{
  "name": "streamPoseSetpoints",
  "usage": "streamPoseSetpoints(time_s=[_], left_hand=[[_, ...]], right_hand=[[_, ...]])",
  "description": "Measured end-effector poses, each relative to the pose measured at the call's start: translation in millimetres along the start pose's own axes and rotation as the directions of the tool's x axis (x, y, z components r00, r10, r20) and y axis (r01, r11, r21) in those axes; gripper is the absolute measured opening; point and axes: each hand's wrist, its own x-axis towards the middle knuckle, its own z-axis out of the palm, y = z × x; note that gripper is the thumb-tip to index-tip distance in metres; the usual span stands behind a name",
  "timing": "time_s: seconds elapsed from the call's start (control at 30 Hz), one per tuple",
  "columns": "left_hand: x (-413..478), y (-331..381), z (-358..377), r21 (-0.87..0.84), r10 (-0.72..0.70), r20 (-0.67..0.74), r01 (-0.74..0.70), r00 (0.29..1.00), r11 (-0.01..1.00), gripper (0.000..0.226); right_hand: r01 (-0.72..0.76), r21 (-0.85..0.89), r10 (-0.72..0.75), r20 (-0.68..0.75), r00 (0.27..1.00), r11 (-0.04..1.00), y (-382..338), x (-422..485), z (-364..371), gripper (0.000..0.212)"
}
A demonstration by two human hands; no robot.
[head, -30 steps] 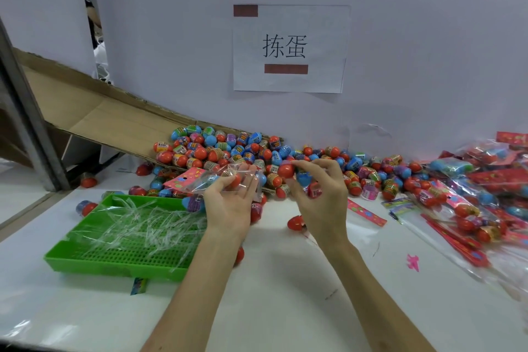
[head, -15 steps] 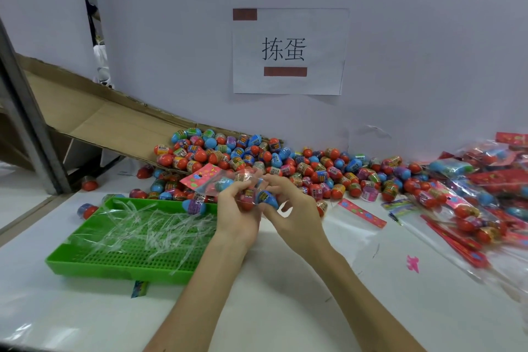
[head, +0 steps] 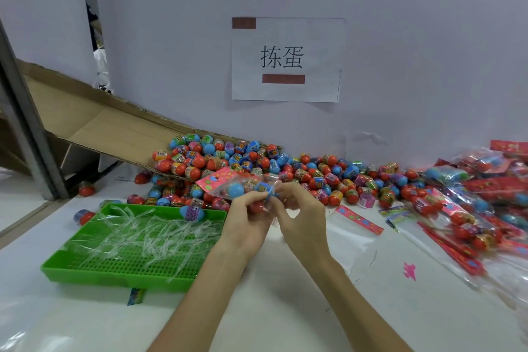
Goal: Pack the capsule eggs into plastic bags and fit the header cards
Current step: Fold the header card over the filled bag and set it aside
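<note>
Pinched by left hand (head: 247, 218) and right hand (head: 303, 217): bag (head: 248, 183), blue egg (head: 236, 190) inside; tray (head: 114, 276) at bench's (head: 285, 308) left edge, strips (head: 143, 234) inside

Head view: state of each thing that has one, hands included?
bag, held off the table, eggs inside
header card, on the bag's far end
left hand, grips bag
right hand, pinches bag's right end
egg pile, loose, at the foot of the chute
tray, holds clear strips
packed bags, heaped at right
</note>
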Motion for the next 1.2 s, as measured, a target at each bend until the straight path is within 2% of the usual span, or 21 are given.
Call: streamPoseSetpoints(time_s=[0.1,0.23,0.33,0.4,0.5,0.63,0.7,0.87,1.0,1.1,1.2], left_hand=[[1,4,-2,-0.047,-0.010,-0.004,0.010,1.000,0.999,0.034],[-1,2,0,-0.022,-0.045,0.038,0.046,0.998,0.999,0.026],[-1,1,-1,-0.015,-0.063,0.055,0.063,0.997,0.998,0.042],[0,1,-2,0.012,-0.073,0.044,0.073,0.996,0.997,0.039],[0,2,-2,0.038,-0.093,0.027,0.092,0.995,0.995,0.039],[-2,2,1,0.171,-0.075,0.000,0.074,0.997,0.982,0.023],[-3,0,2,0.253,-0.064,-0.009,0.065,0.998,0.965,0.032],[-6,-2,8,0.301,-0.006,-0.008,0.008,1.000,0.953,0.041],[-3,5,5,0.174,0.129,-0.068,-0.116,0.989,0.978,0.044],[-1,5,3,0.139,0.135,-0.098,-0.121,0.986,0.983,0.046],[-1,3,5,0.199,0.097,-0.059,-0.084,0.994,0.976,0.049]], right_hand=[[0.042,-0.047,-0.037,0.091,0.995,0.998,3,1,2,0.035],[0.052,-0.153,-0.032,0.129,0.991,0.987,8,0,5,0.036],[0.012,-0.152,0.008,0.132,0.991,0.988,7,0,4,0.036],[-0.018,-0.132,0.039,0.157,0.987,0.991,5,1,2,0.035],[-0.137,0.063,0.120,0.222,0.968,0.989,-1,2,1,0.033],[-0.374,0.378,0.283,0.276,0.919,0.847,-15,3,-2,0.028],[-0.427,0.414,0.328,0.290,0.899,0.804,-19,4,-3,0.020],[-0.436,0.409,0.406,0.164,0.899,0.801,-15,11,-9,0.043],[-0.433,0.456,0.440,0.098,0.893,0.777,-9,21,-23,0.045],[-0.425,0.505,0.466,0.050,0.883,0.751,-3,26,-33,0.042],[-0.410,0.630,0.519,0.013,0.855,0.659,3,31,-43,0.044]])
